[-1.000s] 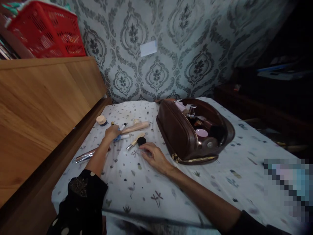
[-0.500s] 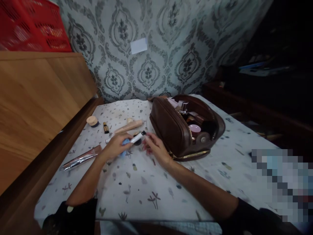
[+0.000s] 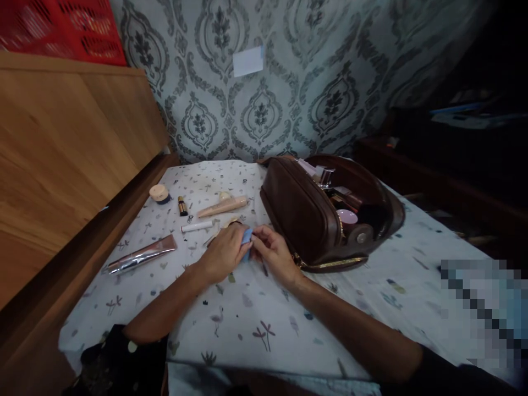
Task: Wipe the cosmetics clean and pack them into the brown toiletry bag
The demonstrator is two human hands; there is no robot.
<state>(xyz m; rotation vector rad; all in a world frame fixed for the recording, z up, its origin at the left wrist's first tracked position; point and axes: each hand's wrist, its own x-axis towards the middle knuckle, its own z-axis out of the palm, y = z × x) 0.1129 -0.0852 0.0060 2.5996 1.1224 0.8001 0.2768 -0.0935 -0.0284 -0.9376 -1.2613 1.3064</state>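
My left hand (image 3: 226, 250) is closed around a light blue cloth (image 3: 246, 237) above the middle of the table. My right hand (image 3: 275, 254) meets it from the right, thumb and fingers pinched at the cloth's edge. A small dark tip shows between the fingers; the rest of that item is hidden by the cloth and hands. Partly behind my left hand lies a dark item with a pale part, its kind unclear. A white tube (image 3: 197, 226) and a beige tube (image 3: 223, 207) lie just beyond. Right of my hands stands an open brown toiletry bag (image 3: 297, 212).
A shiny pinkish tube (image 3: 142, 255), a small black-and-gold bottle (image 3: 182, 206) and a beige-lidded jar (image 3: 159, 193) are on the left of the patterned tablecloth (image 3: 247, 341). Inside the bag sit several cosmetics, including a pink round container (image 3: 347, 216). A wooden cabinet (image 3: 82, 126) borders the left side.
The white tube with a black end, seen in my left hand before, is now mostly out of sight. My hands have come together at the blue cloth. The view has shifted slightly.
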